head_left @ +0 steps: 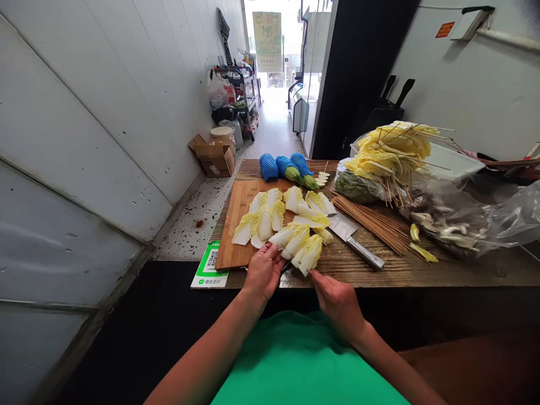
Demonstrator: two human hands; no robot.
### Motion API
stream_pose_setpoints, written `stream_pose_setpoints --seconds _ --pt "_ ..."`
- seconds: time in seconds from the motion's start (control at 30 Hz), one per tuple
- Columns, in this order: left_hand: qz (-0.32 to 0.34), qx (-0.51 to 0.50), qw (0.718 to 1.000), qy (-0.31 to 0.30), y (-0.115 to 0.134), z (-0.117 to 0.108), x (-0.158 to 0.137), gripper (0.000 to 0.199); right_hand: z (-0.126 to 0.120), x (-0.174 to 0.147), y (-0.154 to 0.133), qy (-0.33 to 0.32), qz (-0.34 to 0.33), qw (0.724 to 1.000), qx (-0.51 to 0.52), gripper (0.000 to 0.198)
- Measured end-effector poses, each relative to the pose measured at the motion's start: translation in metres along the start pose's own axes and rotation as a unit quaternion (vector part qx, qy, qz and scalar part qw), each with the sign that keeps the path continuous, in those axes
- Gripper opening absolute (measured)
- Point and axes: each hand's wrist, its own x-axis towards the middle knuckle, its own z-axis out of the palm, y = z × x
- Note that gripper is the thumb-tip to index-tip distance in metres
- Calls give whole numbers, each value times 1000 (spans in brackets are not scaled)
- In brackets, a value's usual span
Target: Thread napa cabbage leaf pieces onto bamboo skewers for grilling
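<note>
My left hand [265, 271] is closed on the white base of a napa cabbage leaf [291, 236] at the cutting board's near edge. My right hand [337, 298] is pinched beside the base of another cabbage leaf [309, 254], on what looks like the end of a thin bamboo skewer, mostly hidden. These leaves lie side by side between my hands. More cut cabbage leaves [265, 222] are spread over the wooden cutting board [238, 216]. A cleaver [358, 244] lies right of the leaves, its blade partly under them.
A bundle of bamboo skewers [373, 222] lies right of the board. Skewered cabbage [392, 149] is piled behind it, near bagged mushrooms [451, 216]. Blue-netted vegetables [289, 167] lie at the table's far edge. A payment-code card [210, 270] sits at the near left corner.
</note>
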Motion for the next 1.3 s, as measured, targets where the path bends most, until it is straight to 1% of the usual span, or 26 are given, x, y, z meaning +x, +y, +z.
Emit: stream_pose_setpoints --seconds 0.13,0.3,0.43,0.6,0.77,0.97,1.13,1.3 --pt "8 2 1000 10 -1 2 -1 18 -2 1 1 -7 1 1000 5 32" --pt "-20 14 999 32 6 4 1 18 -5 1 4 -2 4 1000 6 31" --pt "-12 20 998 52 6 3 2 13 -8 1 4 -2 1 1000 4 31" --pt "-24 23 998 44 2 2 1 14 -10 1 3 -5 -3 1000 2 32" --pt "-23 29 999 13 3 3 -1 18 -10 1 5 -8 -6 1000 0 31" --pt "-24 63 998 -10 3 2 -2 17 -14 2 6 -18 -3 1000 -12 32" --pt "-20 62 998 -1 1 1 -1 18 -20 2 5 -26 -1 999 -24 33" --pt "-31 43 999 -3 -1 1 0 20 -19 1 5 -28 3 1000 -13 33"
